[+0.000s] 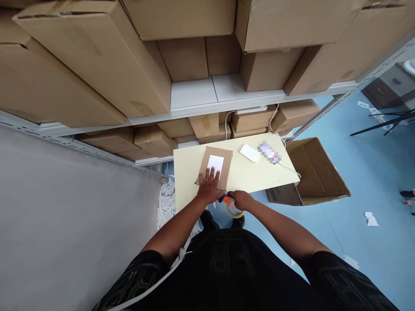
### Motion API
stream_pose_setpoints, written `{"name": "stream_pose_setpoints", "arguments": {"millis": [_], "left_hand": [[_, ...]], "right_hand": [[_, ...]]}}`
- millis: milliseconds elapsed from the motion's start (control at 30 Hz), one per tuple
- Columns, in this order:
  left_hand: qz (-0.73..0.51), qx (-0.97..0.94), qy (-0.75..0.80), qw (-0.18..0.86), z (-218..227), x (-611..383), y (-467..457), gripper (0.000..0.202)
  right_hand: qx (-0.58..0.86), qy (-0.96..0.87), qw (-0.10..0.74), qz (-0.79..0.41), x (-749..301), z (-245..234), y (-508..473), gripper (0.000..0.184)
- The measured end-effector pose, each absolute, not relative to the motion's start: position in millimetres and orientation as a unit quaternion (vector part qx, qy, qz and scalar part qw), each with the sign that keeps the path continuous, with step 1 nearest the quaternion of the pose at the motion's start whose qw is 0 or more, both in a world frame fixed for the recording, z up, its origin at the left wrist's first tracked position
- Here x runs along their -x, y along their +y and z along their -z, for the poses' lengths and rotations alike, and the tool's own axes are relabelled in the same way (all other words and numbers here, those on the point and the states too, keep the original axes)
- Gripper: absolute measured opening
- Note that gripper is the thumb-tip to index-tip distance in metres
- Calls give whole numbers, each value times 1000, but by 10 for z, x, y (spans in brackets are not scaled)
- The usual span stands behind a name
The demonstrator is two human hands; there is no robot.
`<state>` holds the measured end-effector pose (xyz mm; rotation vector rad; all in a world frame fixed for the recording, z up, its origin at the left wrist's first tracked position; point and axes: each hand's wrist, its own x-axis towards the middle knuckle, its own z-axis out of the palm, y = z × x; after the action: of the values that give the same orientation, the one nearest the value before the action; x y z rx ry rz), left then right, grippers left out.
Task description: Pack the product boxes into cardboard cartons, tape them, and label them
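A flat brown cardboard box (226, 166) lies on the pale yellow table (184, 166), with a white label (215, 163) on its upper face. My left hand (209, 186) rests on the box with fingers spread, the fingertips reaching over the label. At the table's front edge, my right hand (240, 200) is closed around a tape dispenser (226, 198) with blue and orange parts. A roll of tape with a yellowish rim hangs below that hand. The dispenser is near the box's lower right corner; whether it touches the box I cannot tell.
On the table's right lie a stack of white labels (249, 153) and a blurred phone-like object (269, 153) with a cable. A large open carton (316, 172) stands on the floor to the right. Shelves (194, 110) full of cardboard boxes rise behind. Paper scraps (167, 198) lie left of the table.
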<state>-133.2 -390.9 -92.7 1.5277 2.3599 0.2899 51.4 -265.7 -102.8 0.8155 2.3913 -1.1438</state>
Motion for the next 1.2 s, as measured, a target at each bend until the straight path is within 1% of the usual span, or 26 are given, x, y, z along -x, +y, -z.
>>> {"name": "stream_pose_setpoints", "arguments": {"millis": [33,133,200,267,300,367,400,467,500,600,700,800,900,967,1067,1133,1167,1200], "left_hand": [[-107,-533,823,162,929,1334,-3907,111],[-115,-525,824,178,918,1342,-3888,108],[-123,-513,827,193,885,1372,-3879,94],[-142,-503,827,208,834,1444,-3899,72],[-156,-501,825,209,806,1497,-3927,63],[-188,-497,825,192,763,1628,-4026,54],[-201,-490,829,178,754,1698,-4094,54],[-219,-459,845,163,769,1820,-4250,60],[-227,-438,852,173,794,1862,-4329,66],[-265,-387,844,261,902,1889,-4510,85],[-310,-354,826,309,979,1805,-4563,91],[-332,-317,835,304,977,1692,-4527,87],[-336,-285,844,307,952,1593,-4488,88],[-345,-271,842,314,958,1542,-4489,89],[-379,-259,828,322,1013,1504,-4523,85],[-402,-246,815,337,1067,1500,-4551,82],[-409,-241,808,350,1093,1499,-4562,80],[-412,-237,801,366,1118,1497,-4570,77]], "right_hand": [[-268,861,202,381,-528,1007,-2708,38],[-169,904,242,310,-434,954,-2938,56],[-89,922,264,268,-303,927,-3102,64],[-53,924,272,264,-217,898,-3195,66],[-57,922,268,275,-220,883,-3200,67],[-101,912,242,314,-340,866,-3119,67],[-139,904,221,338,-451,868,-3039,66],[-237,875,180,383,-727,906,-2831,63],[-298,848,165,405,-865,942,-2715,56],[-496,748,126,422,-1136,1103,-2374,35],[-573,705,111,404,-1118,1289,-2070,30],[-603,694,99,380,-926,1428,-1808,30],[-609,696,85,371,-756,1470,-1637,33],[-602,705,67,369,-720,1439,-1629,41],[-574,735,18,359,-772,1354,-1842,56],[-527,758,0,384,-813,1319,-2122,58],[-497,765,6,410,-814,1317,-2284,60],[-458,761,21,459,-796,1325,-2445,67]]}}
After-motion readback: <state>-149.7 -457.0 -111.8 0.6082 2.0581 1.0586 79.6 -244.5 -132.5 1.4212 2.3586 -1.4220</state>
